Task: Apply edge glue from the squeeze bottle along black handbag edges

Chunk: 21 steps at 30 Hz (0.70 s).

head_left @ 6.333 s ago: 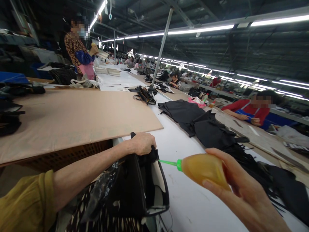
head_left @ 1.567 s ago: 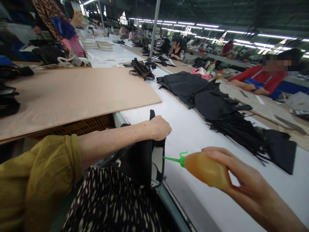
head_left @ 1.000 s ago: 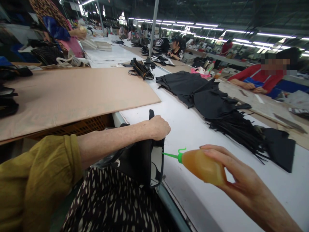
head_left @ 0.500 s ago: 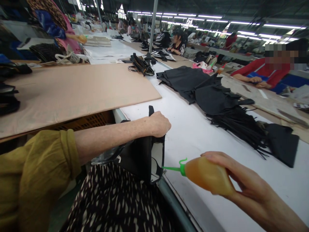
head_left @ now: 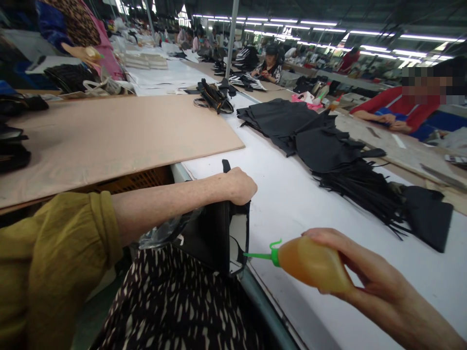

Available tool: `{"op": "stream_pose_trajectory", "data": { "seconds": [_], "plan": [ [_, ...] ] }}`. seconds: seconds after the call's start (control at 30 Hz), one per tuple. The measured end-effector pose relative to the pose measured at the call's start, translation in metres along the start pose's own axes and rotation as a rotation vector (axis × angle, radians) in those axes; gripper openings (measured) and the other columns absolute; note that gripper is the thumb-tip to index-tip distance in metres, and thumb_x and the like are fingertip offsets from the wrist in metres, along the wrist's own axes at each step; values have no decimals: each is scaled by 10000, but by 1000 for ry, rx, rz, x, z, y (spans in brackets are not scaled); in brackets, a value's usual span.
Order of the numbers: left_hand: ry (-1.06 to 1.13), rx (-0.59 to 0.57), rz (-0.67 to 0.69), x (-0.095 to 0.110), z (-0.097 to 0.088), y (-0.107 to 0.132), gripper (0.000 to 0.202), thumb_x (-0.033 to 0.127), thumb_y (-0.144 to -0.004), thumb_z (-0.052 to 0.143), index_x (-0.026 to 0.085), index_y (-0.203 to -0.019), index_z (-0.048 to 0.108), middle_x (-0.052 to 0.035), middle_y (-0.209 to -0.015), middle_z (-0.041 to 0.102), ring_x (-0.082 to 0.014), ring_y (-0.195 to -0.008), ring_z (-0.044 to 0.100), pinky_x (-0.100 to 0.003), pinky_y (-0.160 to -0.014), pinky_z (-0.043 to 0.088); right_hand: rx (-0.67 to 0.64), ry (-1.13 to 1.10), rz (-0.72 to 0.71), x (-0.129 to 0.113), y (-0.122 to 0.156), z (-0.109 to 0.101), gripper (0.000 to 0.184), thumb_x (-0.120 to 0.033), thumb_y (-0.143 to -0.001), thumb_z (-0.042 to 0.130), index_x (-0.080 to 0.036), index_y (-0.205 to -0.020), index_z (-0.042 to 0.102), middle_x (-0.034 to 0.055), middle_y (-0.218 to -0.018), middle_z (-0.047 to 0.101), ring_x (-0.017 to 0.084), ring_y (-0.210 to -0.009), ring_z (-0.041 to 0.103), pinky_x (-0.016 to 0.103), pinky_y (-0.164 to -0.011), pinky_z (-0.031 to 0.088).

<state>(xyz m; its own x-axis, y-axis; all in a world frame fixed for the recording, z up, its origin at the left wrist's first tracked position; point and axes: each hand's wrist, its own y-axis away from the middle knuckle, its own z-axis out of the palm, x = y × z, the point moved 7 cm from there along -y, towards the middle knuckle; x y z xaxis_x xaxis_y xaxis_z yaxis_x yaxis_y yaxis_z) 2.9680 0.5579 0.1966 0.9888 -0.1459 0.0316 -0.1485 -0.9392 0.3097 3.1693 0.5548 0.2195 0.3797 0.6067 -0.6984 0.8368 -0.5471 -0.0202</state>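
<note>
Reference: long white table (head_left: 310, 204). Upright at its near edge stands a black stiff bag panel with pale lining (head_left: 215, 233), my left hand (head_left: 239, 187) clenched over its top. Level over that edge, an amber squeeze bottle with green nozzle (head_left: 310, 265), my right hand (head_left: 368, 277) wrapped round it, tip at the lining. Risks, as I judge them: an overhard squeeze floods the lining and drips onto the table; a slack left grip drops the panel.
</note>
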Motion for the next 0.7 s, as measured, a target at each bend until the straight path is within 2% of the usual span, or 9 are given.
{"op": "stream_pose_trajectory", "data": {
  "seconds": [0.1, 0.17, 0.3, 0.4, 0.5, 0.57, 0.7],
  "plan": [
    [-42, -104, -11, -4, -1, 6, 243, 49, -664, 506, 127, -814, 680, -152, -939, 684, -290, -857, 622, -425, -764, 454, 21, -74, 83, 14, -2, -3, 456, -391, -692, 730, -315, -1116, 579, 27, -1181, 578, 277, -1069, 538, 271, -767, 521],
    [-46, -154, -8, -8, -4, 12, 298, 51, -681, 492, 149, -883, 687, -128, -987, 678, -274, -876, 614, -404, -774, 454, 9, -199, 162, 27, -3, -1, 532, -405, -653, 749, -297, -1139, 562, 39, -1123, 606, 274, -985, 577, 300, -750, 517],
    [-12, -243, 20, -24, -11, 23, 419, 41, -628, 551, 197, -997, 673, -54, -972, 690, -200, -813, 613, -278, -720, 464, 8, -567, 315, 45, -4, 16, 597, -462, -675, 693, -300, -1205, 471, 28, -990, 647, 247, -883, 598, 320, -722, 486],
    [26, -292, 45, -37, -9, 26, 443, 69, -583, 620, 191, -1006, 669, -31, -907, 702, -173, -724, 605, -229, -620, 457, 65, -672, 399, 50, 2, 29, 666, -517, -639, 685, -273, -1215, 454, 45, -988, 647, 267, -863, 595, 340, -694, 462],
    [50, -271, 54, -44, -7, 25, 409, 116, -599, 628, 170, -1003, 667, -47, -898, 700, -175, -703, 599, -231, -572, 445, 96, -726, 428, 51, 9, 35, 726, -556, -611, 683, -277, -1231, 429, 46, -971, 646, 290, -876, 591, 352, -674, 464],
    [52, -228, 44, -46, -6, 26, 370, 127, -611, 608, 166, -973, 672, -58, -887, 698, -183, -718, 600, -235, -560, 439, 119, -762, 423, 52, 12, 34, 724, -565, -628, 663, -289, -1246, 406, 44, -992, 641, 299, -930, 581, 365, -712, 470],
    [17, -132, -27, -47, -13, 36, 299, 109, -614, 549, 161, -876, 684, -90, -871, 691, -207, -738, 608, -255, -562, 443, 136, -790, 405, 56, 11, 27, 698, -554, -690, 605, -288, -1286, 356, 69, -1141, 605, 328, -1052, 541, 421, -783, 476]
  ]
}}
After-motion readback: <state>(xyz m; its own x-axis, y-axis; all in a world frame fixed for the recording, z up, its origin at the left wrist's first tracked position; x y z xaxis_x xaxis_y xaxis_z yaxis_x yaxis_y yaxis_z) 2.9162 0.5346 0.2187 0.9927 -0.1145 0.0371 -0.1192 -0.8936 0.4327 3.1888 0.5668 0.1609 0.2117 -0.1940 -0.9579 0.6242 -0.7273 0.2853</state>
